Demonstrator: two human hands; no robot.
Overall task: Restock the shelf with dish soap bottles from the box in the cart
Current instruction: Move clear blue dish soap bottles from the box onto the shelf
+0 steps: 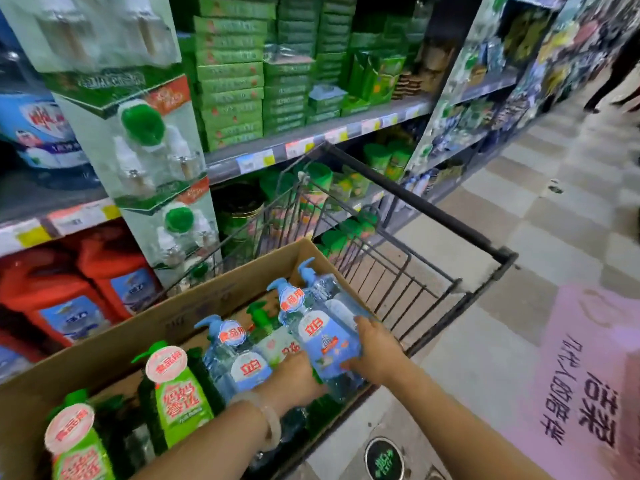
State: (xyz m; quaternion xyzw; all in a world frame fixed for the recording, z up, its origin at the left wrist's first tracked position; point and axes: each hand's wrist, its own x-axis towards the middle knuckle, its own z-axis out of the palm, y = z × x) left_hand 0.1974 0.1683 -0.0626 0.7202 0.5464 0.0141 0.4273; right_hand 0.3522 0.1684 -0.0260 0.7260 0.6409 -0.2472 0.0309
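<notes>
Reaching into the box: both hands are low in the centre of the frame, close to each other, around one blue bottle.
Right hand point(375, 351): fingers curled on the right side of the blue dish soap bottle point(323, 341); it grips the bottle.
Left hand point(294, 375): it is at the bottle's lower left side, touching it; the fingers are mostly hidden, so I cannot tell if they are closed on it. A pale bracelet point(273, 420) is on this wrist.
Blue dish soap bottle: tilted, pump top toward the upper left, inside the cardboard box point(104, 351).
Other bottles: a second blue bottle point(242, 362) just beside the left hand, and green bottles point(176, 389) in the lower left of the frame.
Cart point(433, 216): black wire basket that carries the box; its handle crosses the centre right.
Shelf point(311, 143): upper left and centre, filled with green packs; red jugs point(69, 299) are at the left edge.
</notes>
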